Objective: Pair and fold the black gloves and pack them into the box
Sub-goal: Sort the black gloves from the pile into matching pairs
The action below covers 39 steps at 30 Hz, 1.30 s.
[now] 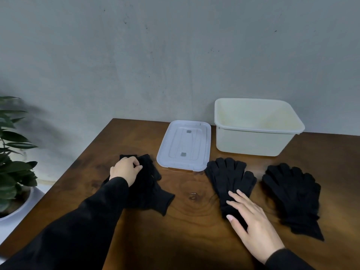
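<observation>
now black gloves [229, 178] lie flat beside cream box [255, 141].

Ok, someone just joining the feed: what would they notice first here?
Probably the black gloves on the brown table: the left hand grips the left pile, the right hand lies flat on the middle pair. Behind stands the open cream box, its lid beside it.
</observation>
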Motion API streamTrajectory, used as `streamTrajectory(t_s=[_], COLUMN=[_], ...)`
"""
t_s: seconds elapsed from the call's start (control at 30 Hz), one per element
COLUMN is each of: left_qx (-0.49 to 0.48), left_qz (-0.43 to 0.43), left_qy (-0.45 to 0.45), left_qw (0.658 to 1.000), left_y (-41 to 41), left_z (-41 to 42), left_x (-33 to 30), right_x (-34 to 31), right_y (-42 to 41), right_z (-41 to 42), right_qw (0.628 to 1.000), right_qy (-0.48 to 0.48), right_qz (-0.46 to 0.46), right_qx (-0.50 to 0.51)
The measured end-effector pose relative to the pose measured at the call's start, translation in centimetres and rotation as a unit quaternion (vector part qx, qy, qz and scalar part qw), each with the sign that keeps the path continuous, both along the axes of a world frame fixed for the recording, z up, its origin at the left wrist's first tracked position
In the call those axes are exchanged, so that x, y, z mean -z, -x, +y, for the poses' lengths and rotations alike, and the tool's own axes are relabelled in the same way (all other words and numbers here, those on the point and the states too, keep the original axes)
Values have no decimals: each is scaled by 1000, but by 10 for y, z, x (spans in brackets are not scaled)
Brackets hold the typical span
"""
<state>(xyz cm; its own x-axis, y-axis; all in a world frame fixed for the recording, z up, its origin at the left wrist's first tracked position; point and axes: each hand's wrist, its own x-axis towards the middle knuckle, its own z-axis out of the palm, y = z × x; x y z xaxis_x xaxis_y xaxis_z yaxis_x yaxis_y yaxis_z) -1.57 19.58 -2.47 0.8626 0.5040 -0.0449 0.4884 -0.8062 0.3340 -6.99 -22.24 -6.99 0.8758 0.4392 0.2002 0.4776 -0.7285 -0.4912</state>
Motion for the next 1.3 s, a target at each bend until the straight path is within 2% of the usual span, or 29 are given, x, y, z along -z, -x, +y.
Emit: streamTrajectory(t_s=[0.1,0.17,0.2,0.23,0.3,0.33,0.37,0.43,0.53,0.57,0.63,0.77,0.8,0.9,0.97,1.0,1.03,1.07,1.1,1.17,1.23,1.27,1.3], left_qx=[-4,-15,-25,-27,3,20,27,12,-13,-24,-35,-15,-8,15,46,57,62,59,47,13,23,58,105], left_qz=[-115,-202,-246,-276,-288,-282,-270,-240,-177,-157,-122,-36,-21,5,14,16,16,12,-1,-64,-135,-155,-158], left_qy=[63,171,261,366,553,619,669,737,817,832,845,844,845,865,884,886,881,867,839,722,533,426,330], left_qw=[991,964,933,888,782,733,692,631,549,532,519,534,534,501,466,461,469,494,542,689,835,889,925], left_y=[5,14,19,24,35,40,44,53,66,70,75,78,79,75,72,69,68,66,65,63,62,63,64], left_z=[-2,-9,-13,-20,-33,-40,-46,-64,-98,-109,-130,-162,-166,-171,-168,-166,-166,-166,-168,-174,-178,-178,-177], left_x=[-20,-40,-51,-62,-77,-82,-84,-87,-87,-86,-81,-74,-74,-62,-51,-47,-44,-41,-40,-30,-13,-1,10], right_x=[0,1,1,0,-1,-3,-6,-17,-57,-73,-108,-149,-151,-157,-162,-166,-170,-173,-177,-184,-191,-195,-197], right_y=[0,0,0,0,0,1,3,9,13,11,6,-7,-10,-15,-21,-24,-28,-32,-35,-42,-48,-51,-55], right_z=[0,-1,-1,-1,-1,-1,0,3,15,21,37,57,60,55,45,37,27,17,7,-13,-32,-41,-50], right_qw=[1000,1000,1000,1000,1000,1000,1000,998,981,969,940,834,827,865,848,830,812,801,797,795,790,789,791], right_qy=[0,-3,-5,-6,-9,-11,-18,-58,-181,-231,-306,-429,-427,-370,-397,-418,-437,-448,-453,-461,-475,-480,-481], right_qz=[0,-2,-1,0,8,9,4,-19,8,47,139,344,361,323,323,337,351,357,357,348,335,329,322], right_qx=[0,-2,-4,-5,-6,-5,-2,13,64,68,61,51,56,104,136,150,163,173,179,187,195,198,201])
